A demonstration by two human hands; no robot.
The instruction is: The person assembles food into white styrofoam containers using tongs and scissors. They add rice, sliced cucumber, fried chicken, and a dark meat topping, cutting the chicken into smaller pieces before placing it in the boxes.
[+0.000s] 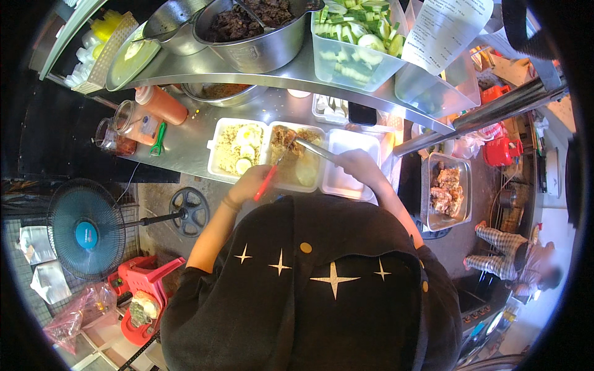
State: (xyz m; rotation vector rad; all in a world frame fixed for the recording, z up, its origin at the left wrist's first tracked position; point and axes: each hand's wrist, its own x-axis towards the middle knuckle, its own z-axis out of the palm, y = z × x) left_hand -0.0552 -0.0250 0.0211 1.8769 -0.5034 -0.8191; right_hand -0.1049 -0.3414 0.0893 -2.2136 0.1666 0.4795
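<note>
My left hand (250,184) is closed round a slim red-handled utensil (266,182); its thin tip reaches the browned meat (284,138), and its exact kind is unclear. My right hand (359,167) grips metal tongs (317,149), their far end at the same meat. The meat lies in the far left of the middle white foam box (322,170), over rice, with something pale beside it. To its left, another foam box (212,145) holds yellowish rice (232,148), cucumber slices (248,152) and what looks like an egg (249,132). At right is a white foam tray or lid (352,143).
Above the counter, a metal shelf (278,78) bears a pot of dark meat (260,52) and a tub of cut cucumber (356,62). Sauce bottles (166,106) stand left. A tub of meat (447,193) sits at right, a fan (86,232) at lower left. Another person (520,256) is far right.
</note>
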